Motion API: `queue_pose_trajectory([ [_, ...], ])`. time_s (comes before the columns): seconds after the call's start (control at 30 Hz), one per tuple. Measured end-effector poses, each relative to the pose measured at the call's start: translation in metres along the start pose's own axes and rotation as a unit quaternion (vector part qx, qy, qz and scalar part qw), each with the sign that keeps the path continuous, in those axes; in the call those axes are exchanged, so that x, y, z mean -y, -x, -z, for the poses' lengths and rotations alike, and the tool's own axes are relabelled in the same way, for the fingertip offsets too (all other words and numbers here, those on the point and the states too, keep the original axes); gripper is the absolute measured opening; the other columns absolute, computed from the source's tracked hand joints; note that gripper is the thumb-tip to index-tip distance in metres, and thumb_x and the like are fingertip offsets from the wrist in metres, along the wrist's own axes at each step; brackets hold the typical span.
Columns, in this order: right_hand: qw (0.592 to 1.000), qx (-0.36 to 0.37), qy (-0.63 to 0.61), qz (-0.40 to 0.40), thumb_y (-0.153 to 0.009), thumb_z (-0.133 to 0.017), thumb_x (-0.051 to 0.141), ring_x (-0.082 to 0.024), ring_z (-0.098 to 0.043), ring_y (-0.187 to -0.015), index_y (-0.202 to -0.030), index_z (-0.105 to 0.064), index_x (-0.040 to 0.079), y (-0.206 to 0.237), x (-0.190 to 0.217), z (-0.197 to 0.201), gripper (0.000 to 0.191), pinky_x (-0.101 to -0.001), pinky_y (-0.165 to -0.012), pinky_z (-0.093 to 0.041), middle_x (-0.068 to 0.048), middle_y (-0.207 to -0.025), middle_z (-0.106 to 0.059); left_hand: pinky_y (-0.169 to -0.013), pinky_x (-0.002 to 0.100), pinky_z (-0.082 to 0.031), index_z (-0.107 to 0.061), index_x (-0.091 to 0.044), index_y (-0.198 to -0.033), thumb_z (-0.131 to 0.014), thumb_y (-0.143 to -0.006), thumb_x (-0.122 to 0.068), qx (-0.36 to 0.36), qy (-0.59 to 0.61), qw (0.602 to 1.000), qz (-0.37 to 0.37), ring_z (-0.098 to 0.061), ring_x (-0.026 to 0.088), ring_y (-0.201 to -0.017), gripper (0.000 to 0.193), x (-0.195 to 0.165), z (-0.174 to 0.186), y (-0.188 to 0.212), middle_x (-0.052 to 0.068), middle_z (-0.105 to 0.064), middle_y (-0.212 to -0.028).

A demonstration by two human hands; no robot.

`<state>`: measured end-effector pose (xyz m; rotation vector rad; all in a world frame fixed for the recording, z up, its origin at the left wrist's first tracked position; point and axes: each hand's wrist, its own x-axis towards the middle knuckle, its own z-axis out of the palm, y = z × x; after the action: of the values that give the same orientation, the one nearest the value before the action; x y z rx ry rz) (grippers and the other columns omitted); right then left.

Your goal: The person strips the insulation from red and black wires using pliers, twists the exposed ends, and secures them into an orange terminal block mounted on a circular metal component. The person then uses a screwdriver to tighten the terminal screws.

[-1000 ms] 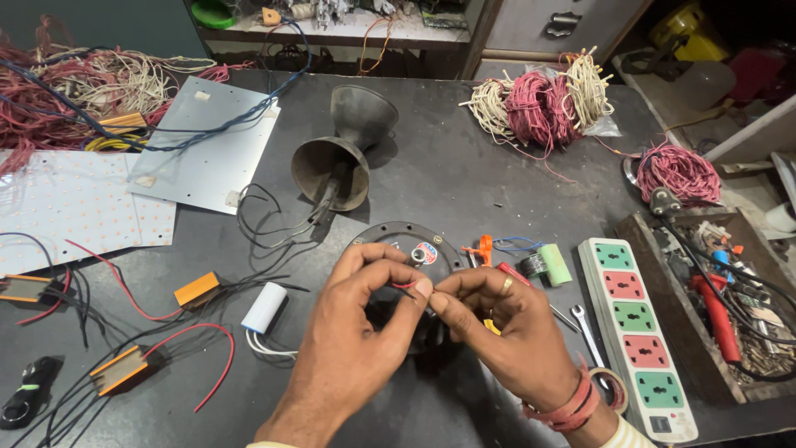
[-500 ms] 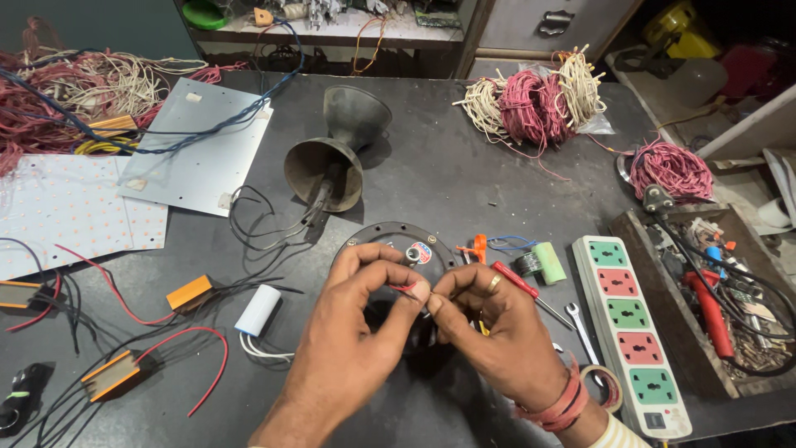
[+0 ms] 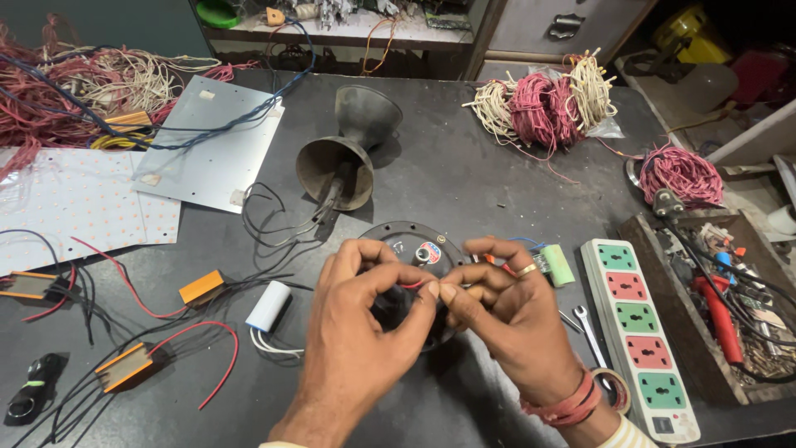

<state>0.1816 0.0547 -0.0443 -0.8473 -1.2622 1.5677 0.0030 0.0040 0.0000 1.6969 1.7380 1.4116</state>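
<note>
Both hands are bunched up right over the middle of the bench, fingertips meeting. Left hand (image 3: 365, 332) has thumb and forefinger pinched shut on a thin red wire (image 3: 412, 284), and the right hand (image 3: 510, 319), ring on one finger and red bangles at the wrist, is pinching the same wire from the other side, so the two sets of fingertips are basically touching. Directly under and behind them sits a round black speaker driver (image 3: 414, 245), mostly hidden by the hands, with a small red and white sticker showing near its centre. Just right of the right hand there's a small green cylindrical part (image 3: 557, 265), then a little spanner (image 3: 590, 330), a roll of tape (image 3: 615, 390) by the wrist, and a white power strip (image 3: 643, 332) with green and red sockets. Past that is a wooden tray of tools (image 3: 730, 315). To the left of the left hand lies a white capacitor (image 3: 269, 305) with white leads, plus a couple of orange boxes (image 3: 202, 287) trailing red and black wires. Further back is a dark horn speaker (image 3: 344, 149) lying on its side, a grey metal panel (image 3: 217, 141), a white LED board (image 3: 75, 203), and bundles of pink and cream wire (image 3: 547, 104) at the far edge.
</note>
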Motion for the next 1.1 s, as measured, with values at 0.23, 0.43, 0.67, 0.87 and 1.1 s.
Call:
queue_pose_trajectory([
  [0.23, 0.996, -0.004, 0.062, 0.060, -0.086, -0.073, -0.008, -0.009, -0.064, -0.077, -0.138, -0.046, 0.003, 0.004, 0.000, -0.004, 0.060, -0.0225, -0.068, -0.052, -0.008, -0.096, -0.069, -0.046, 0.028, -0.044, -0.079, -0.014, -0.088, -0.079, -0.076, -0.024, 0.035, 0.052, 0.987, 0.150, -0.063, 0.012, -0.078, 0.016, -0.010, -0.004, -0.004, -0.003, -0.064, -0.092],
  [0.43, 0.996, 0.001, 0.065, 0.065, -0.086, -0.073, -0.008, -0.008, -0.062, -0.076, -0.140, -0.045, 0.002, 0.004, 0.001, -0.004, 0.062, -0.0226, -0.068, -0.051, -0.008, -0.094, -0.069, -0.051, 0.031, -0.045, -0.078, -0.013, -0.092, -0.078, -0.079, -0.028, 0.028, 0.037, 0.986, 0.157, -0.063, 0.016, -0.080, 0.020, -0.006, -0.009, 0.000, -0.001, -0.065, -0.096],
  [0.67, 1.000, -0.003, 0.028, 0.000, -0.092, -0.065, 0.002, -0.013, -0.068, -0.076, -0.129, -0.062, -0.002, 0.001, 0.004, 0.007, 0.037, -0.0287, -0.068, -0.056, -0.010, -0.101, -0.076, -0.068, 0.033, -0.049, -0.078, -0.012, -0.093, -0.077, -0.085, -0.031, 0.010, 0.021, 0.994, 0.103, -0.064, 0.020, -0.089, 0.020, 0.002, -0.011, 0.001, 0.002, -0.066, -0.101],
  [0.87, 0.996, -0.021, 0.082, -0.017, -0.097, -0.065, 0.013, -0.012, -0.067, -0.071, -0.109, -0.075, -0.002, 0.002, 0.001, 0.011, 0.021, -0.0282, -0.067, -0.055, -0.009, -0.091, -0.077, -0.064, 0.033, -0.049, -0.079, -0.013, -0.094, -0.076, -0.084, -0.032, 0.017, 0.021, 0.992, 0.125, -0.063, 0.019, -0.085, 0.021, -0.004, -0.008, -0.001, 0.000, -0.066, -0.100],
  [1.1, 0.994, -0.015, 0.109, -0.026, -0.096, -0.069, 0.011, -0.011, -0.064, -0.070, -0.104, -0.073, -0.002, 0.004, -0.005, 0.010, 0.016, -0.0273, -0.063, -0.052, -0.005, -0.080, -0.069, -0.050, 0.031, -0.047, -0.077, -0.013, -0.092, -0.076, -0.080, -0.031, 0.049, 0.022, 0.984, 0.172, -0.061, 0.015, -0.083, 0.022, -0.011, -0.003, -0.005, -0.001, -0.063, -0.100],
])
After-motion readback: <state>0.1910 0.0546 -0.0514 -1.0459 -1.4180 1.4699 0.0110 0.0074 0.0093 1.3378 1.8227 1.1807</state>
